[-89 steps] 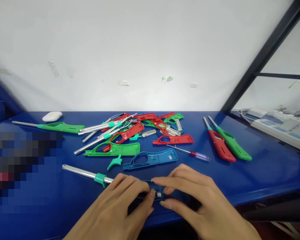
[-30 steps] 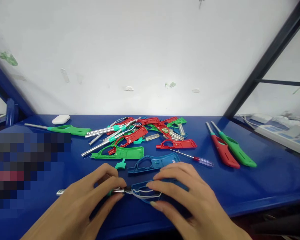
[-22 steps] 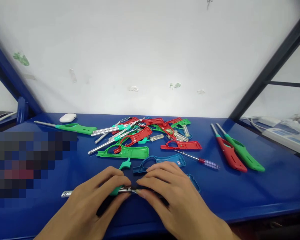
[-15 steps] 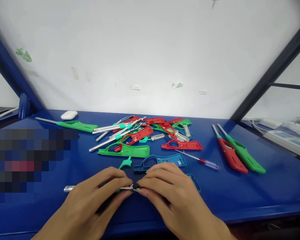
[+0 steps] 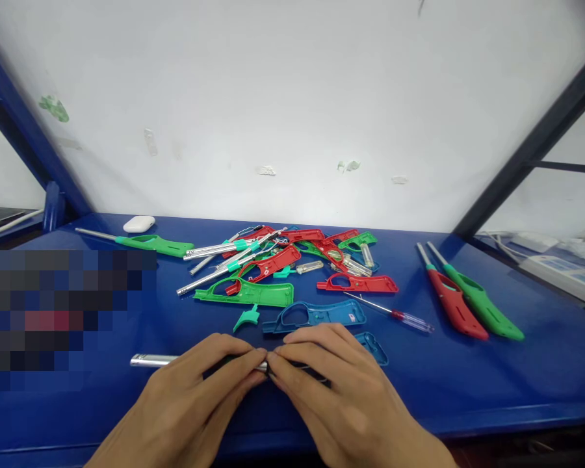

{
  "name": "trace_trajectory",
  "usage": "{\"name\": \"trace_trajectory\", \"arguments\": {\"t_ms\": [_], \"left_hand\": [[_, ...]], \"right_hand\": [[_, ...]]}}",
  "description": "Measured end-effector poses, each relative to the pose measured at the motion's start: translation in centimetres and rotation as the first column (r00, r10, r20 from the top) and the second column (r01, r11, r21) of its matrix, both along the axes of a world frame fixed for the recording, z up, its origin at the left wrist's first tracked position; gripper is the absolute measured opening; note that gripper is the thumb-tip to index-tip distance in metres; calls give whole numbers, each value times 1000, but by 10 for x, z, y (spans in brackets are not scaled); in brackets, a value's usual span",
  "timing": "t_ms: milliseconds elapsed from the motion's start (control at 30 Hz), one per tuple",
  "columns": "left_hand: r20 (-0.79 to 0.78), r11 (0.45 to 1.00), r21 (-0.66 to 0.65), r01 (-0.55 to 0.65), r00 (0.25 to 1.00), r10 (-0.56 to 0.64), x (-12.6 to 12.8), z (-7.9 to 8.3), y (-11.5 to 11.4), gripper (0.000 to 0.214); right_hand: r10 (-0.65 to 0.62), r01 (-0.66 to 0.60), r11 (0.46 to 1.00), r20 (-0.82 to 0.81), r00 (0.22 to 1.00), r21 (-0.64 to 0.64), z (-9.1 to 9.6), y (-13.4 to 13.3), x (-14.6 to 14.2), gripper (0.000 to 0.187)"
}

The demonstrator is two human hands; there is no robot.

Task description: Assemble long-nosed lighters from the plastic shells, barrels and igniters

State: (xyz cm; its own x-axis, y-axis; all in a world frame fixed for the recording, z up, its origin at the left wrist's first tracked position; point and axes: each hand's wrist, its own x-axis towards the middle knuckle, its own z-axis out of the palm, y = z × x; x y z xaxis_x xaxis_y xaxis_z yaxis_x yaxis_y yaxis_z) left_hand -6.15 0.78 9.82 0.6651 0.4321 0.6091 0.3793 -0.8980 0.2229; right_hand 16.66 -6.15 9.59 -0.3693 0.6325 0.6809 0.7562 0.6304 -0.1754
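Observation:
My left hand (image 5: 190, 393) is closed around a silver metal lighter tube (image 5: 151, 360), whose far end sticks out to the left. My right hand (image 5: 344, 383) pinches a small black part at the tube's other end; the fingertips of both hands meet there and hide most of it. A thin wire-like strand shows under the right fingers. Just beyond the hands lie a blue lighter shell half (image 5: 322, 313) and a loose turquoise trigger (image 5: 247, 317). Another blue shell piece (image 5: 373, 348) is partly covered by the right hand.
Behind is a pile of red and green shell halves (image 5: 253, 294), metal tubes and clear fuel tanks (image 5: 309, 266). A screwdriver (image 5: 412, 321) lies to the right, near red (image 5: 455, 302) and green lighters (image 5: 487, 309). Another green lighter (image 5: 160, 246) and a white case (image 5: 139, 224) lie back left.
My fingertips have come together, covering most of the black part that showed between them. More of the tube now shows left of my left hand. The view has shifted slightly.

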Motion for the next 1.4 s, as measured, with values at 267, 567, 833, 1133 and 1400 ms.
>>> {"name": "trace_trajectory", "arguments": {"t_ms": [267, 567, 833, 1133, 1400], "left_hand": [[-41, 993, 76, -92, 995, 95, -4, -7, 2, 28], [-104, 991, 115, -65, 992, 78, -13, -12, 0, 28], [-10, 991, 136, -17, 1000, 18, -2, 0, 3, 26], [29, 985, 171, -17, 1000, 12, 1, 1, -2, 32], [-1, 982, 187, -10, 1000, 11, 2, -1, -2, 40]], "right_hand": [[-6, 10, 998, 63, 998, -67, 8, -7, -3, 29], [-47, 33, 993, -126, 991, -109, 10, -5, -3, 21], [-19, 8, 990, -76, 997, -141, 6, -5, 1, 19], [10, -10, 999, -4, 1000, -33, 5, -1, 1, 23], [-23, 15, 998, 129, 991, 58, 5, -4, 1, 34]]}}
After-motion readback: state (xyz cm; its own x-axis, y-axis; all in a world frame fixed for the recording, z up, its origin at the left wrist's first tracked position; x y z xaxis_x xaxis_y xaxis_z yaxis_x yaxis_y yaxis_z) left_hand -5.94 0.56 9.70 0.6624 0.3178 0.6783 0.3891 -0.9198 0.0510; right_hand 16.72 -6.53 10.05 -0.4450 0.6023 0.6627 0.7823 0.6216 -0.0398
